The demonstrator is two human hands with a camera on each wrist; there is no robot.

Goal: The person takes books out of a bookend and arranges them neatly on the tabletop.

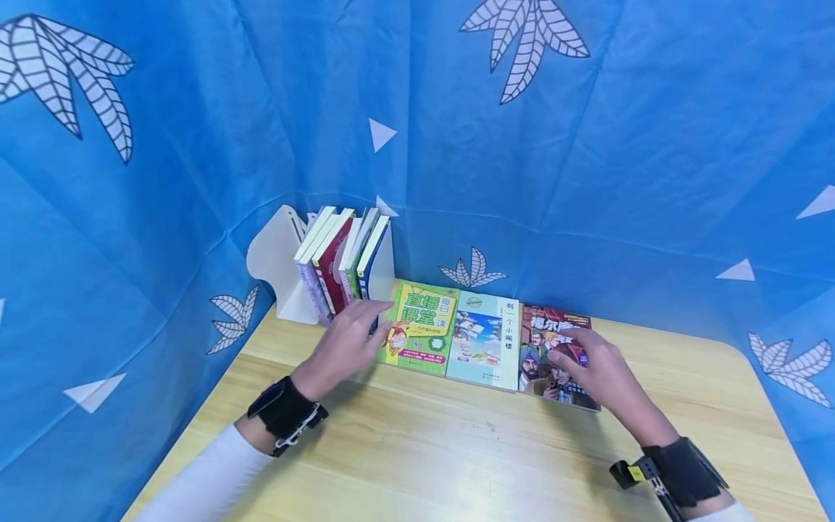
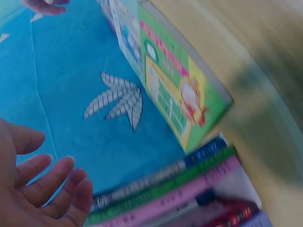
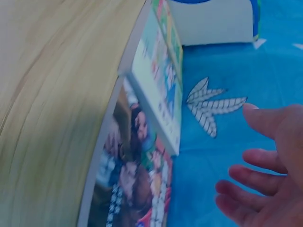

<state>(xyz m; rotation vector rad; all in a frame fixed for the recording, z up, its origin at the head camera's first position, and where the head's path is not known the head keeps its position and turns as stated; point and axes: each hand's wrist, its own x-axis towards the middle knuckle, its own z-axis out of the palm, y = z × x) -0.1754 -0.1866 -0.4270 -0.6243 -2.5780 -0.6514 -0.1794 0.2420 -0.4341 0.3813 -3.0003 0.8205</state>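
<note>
Three books lie face up side by side along the back of the table: a green-yellow book (image 1: 420, 330), a pale blue book (image 1: 483, 341) and a dark comic-style book (image 1: 554, 362). My left hand (image 1: 349, 337) hovers by the green-yellow book's left edge, in front of the standing books (image 1: 346, 254), its fingers loosely bent around nothing. Over the right part of the dark book is my right hand (image 1: 596, 366), thumb and fingers spread apart and holding nothing. In the right wrist view its fingers (image 3: 258, 175) show relaxed beside the dark book (image 3: 128, 179).
A white bookend (image 1: 283, 264) stands left of the upright books, which lean slightly together. Blue cloth (image 1: 496, 145) with leaf prints hangs behind the table and on both sides. The wooden tabletop (image 1: 443, 449) extends in front of the books.
</note>
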